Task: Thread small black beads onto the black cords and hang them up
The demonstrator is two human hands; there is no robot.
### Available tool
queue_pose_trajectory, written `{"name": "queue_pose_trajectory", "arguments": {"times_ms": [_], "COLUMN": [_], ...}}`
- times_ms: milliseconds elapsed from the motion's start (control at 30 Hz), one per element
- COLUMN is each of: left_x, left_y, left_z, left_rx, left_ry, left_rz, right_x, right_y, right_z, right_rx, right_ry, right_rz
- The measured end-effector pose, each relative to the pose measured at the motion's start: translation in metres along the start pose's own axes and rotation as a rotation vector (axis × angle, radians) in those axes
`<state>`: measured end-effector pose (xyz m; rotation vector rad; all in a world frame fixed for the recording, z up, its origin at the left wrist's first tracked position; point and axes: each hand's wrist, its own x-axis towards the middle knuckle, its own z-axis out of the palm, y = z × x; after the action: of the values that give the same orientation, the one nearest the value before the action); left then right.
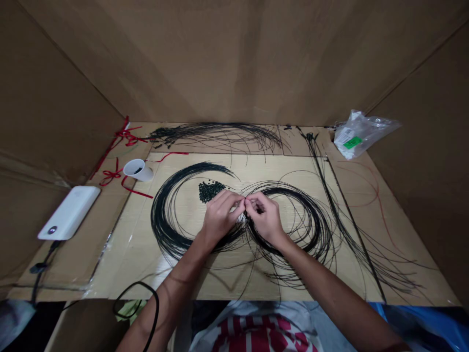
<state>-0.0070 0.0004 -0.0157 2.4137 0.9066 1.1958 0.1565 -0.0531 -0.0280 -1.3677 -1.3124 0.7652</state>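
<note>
Left hand (220, 215) and right hand (266, 217) meet fingertip to fingertip at mid-board. Both are pinched on the black strands (158, 220) where two coils overlap — whether a bead sits between the tips is too small to tell. Pile of black beads (209, 190) lies just far-left of the left hand; white cup (137, 169) further left. Judgement: such pinch work goes best with a short strand end and wrists resting on the cardboard (183, 210).

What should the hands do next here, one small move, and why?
Likely: the left hand reaches to the small pile of black beads for one bead. Its fingers meet those of the right hand, pinched over the coiled thin black strands; the pile lies just beyond.
</note>
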Motion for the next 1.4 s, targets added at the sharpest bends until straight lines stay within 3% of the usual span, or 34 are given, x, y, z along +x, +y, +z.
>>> {"name": "queue_pose_trajectory", "arguments": {"times_ms": [1033, 1400], "left_x": [0.001, 0.004], "left_y": [-0.001, -0.004], "left_z": [-0.002, -0.014], "left_rx": [-0.036, 0.026], "left_ry": [-0.105, 0.262], "left_rz": [0.005, -0.082], "right_x": [0.0, 0.007], "right_y": [0.004, -0.003], "right_z": [-0.001, -0.006], "right_rx": [0.008, 0.355], "right_ry": [-0.046, -0.171], "right_rz": [-0.006, 0.116]}}
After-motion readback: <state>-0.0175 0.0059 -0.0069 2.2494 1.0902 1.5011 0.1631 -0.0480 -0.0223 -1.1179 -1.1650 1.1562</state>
